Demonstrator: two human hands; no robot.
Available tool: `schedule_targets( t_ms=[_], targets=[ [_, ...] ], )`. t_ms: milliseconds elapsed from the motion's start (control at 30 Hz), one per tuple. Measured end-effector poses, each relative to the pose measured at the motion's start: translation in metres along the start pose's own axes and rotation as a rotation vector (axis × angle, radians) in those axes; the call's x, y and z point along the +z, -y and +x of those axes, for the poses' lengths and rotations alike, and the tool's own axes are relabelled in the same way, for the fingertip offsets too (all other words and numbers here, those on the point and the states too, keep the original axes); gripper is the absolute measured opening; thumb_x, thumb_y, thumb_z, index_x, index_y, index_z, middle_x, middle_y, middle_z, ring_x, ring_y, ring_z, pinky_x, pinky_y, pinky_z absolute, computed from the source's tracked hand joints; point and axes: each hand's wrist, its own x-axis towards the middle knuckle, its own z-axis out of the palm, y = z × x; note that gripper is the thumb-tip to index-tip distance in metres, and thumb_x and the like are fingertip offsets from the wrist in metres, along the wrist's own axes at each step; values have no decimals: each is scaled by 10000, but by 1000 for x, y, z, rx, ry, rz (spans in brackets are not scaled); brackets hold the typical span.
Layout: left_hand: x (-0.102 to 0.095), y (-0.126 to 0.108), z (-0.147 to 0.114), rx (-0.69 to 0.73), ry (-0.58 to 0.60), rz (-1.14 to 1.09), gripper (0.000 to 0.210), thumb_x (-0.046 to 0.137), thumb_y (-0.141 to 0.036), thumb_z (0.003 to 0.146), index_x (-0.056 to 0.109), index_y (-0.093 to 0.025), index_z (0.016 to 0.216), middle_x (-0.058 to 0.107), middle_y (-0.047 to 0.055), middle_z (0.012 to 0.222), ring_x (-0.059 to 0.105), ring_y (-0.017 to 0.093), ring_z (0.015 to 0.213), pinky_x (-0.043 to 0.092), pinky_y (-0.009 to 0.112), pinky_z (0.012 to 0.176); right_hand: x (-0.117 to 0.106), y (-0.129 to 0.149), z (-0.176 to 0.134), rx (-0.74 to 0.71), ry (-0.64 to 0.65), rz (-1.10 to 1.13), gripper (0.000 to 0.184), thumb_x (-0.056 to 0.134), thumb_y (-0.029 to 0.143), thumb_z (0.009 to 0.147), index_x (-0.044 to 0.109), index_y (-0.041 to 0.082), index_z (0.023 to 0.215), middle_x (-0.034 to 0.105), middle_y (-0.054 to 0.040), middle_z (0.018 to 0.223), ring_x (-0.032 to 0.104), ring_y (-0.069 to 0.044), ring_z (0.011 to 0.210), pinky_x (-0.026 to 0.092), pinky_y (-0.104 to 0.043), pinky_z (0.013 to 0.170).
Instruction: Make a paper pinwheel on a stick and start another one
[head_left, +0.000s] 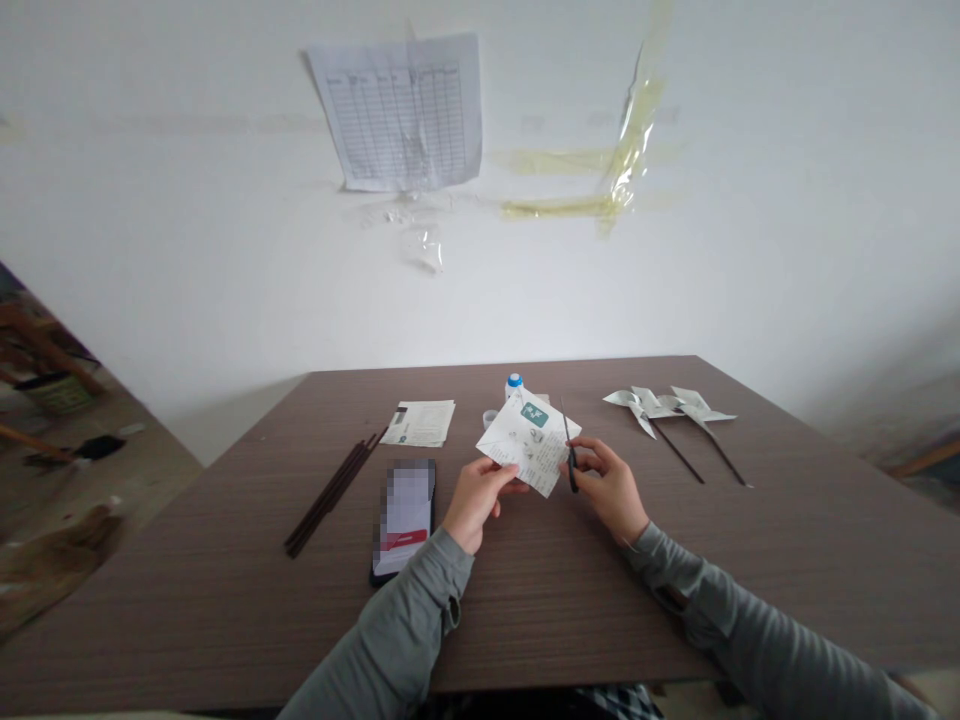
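Observation:
A printed square of paper (pixel 529 440) is pinched by its lower left edge in my left hand (pixel 480 495), thumb on top. My right hand (pixel 609 490) is closed on a pair of scissors (pixel 572 465) with dark handles. Their thin blades point up and away, beside the paper's right corner; I cannot tell whether they touch it. Behind the paper stands a bottle with a blue cap (pixel 514 381), partly hidden, with a small whitish round piece (pixel 490 418) to its left.
Paper pinwheels (pixel 646 408) on dark sticks lie at the right. On the left are a stack of printed papers (pixel 420 422), several dark sticks (pixel 334 495) and a phone (pixel 405 520). A white wall with a taped sheet (pixel 405 115) rises behind the brown table (pixel 225 590).

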Motion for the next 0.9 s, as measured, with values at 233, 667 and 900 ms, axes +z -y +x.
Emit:
schedule_targets(
  t_ms=[233, 667, 900],
  targets=[
    [3, 4, 0, 9, 15, -2, 141, 994, -73, 894, 928, -174, 966, 996, 146, 1049, 954, 260, 862, 341, 179, 432, 3, -2, -2, -49, -27, 12, 611, 1108, 676, 748, 849, 269, 1123, 784, 18, 729, 717, -254, 730, 621, -406, 737],
    [1, 5, 4, 33, -9, 11, 222, 1075, -52, 820, 906, -170, 905, 965, 119, 951, 935, 248, 769, 356, 168, 423, 2, -2, -1, -62, -55, 22, 624, 1114, 684, 750, 845, 266, 1127, 775, 27, 738, 718, -251, 735, 617, -404, 740],
    [1, 5, 3, 23, -19, -3, 183, 1049, -55, 852, 934, -166, 942, 988, 140, 1009, 956, 268, 816, 402, 177, 432, 3, -3, 0, -53, -53, 28, 617, 1111, 676, 740, 832, 274, 1115, 756, 38, 714, 696, -244, 708, 593, -403, 727]
  ],
)
